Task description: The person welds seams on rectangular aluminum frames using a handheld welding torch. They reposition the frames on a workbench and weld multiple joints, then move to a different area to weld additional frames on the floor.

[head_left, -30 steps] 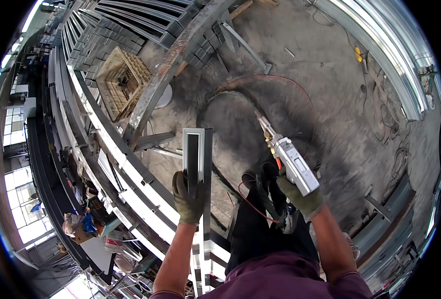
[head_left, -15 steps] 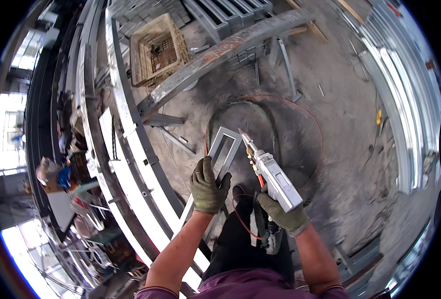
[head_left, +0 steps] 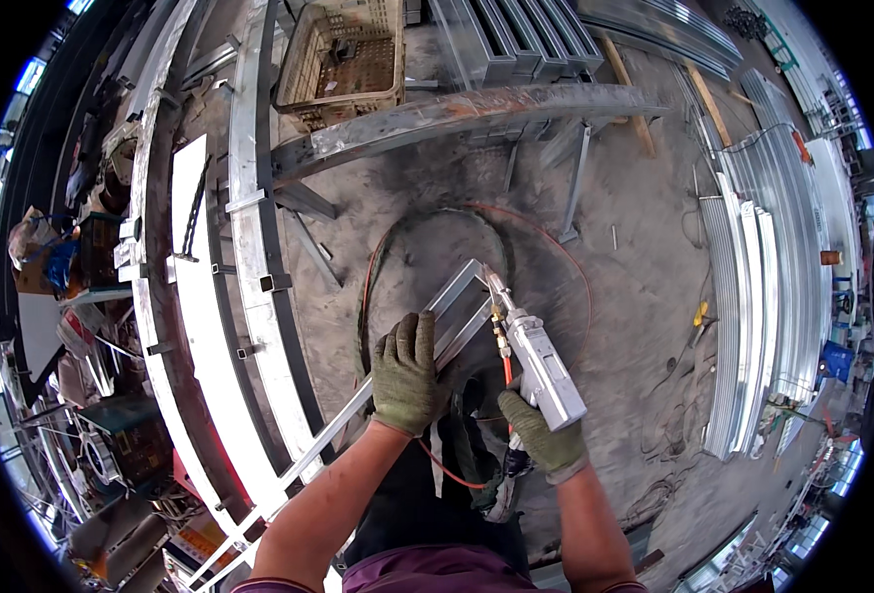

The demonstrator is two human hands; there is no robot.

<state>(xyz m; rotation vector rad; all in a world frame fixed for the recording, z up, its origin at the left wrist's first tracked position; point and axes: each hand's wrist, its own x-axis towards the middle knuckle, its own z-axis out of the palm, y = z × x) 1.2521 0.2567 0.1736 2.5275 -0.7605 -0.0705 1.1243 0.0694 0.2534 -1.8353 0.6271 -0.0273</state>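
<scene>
My left hand (head_left: 403, 378), in an olive work glove, is closed around a long, narrow frame of silver metal bars (head_left: 454, 287). The frame slants from the lower left up to its short end in front of me. In my right hand (head_left: 544, 435), gloved alike, is a handheld welding gun (head_left: 548, 374) with a boxy silver body and brass fittings. Its tapered nozzle points up and left, right at the corner of the frame's end. Whether the tip touches the metal I cannot tell. An orange-red hose (head_left: 507, 370) runs along the gun, and the glove hides its grip.
Long steel beams (head_left: 251, 212) stretch along my left. A curved-looking crossbeam (head_left: 437, 111) lies ahead, with a dirty plastic crate (head_left: 341, 61) and stacked metal channels (head_left: 516, 44) beyond it. A hose loops over the concrete floor. Silver metal profiles (head_left: 753, 287) are piled at right.
The gun's nozzle has come from beside the frame to its end corner. The frame now leans farther right at its far end. My view has shifted too.
</scene>
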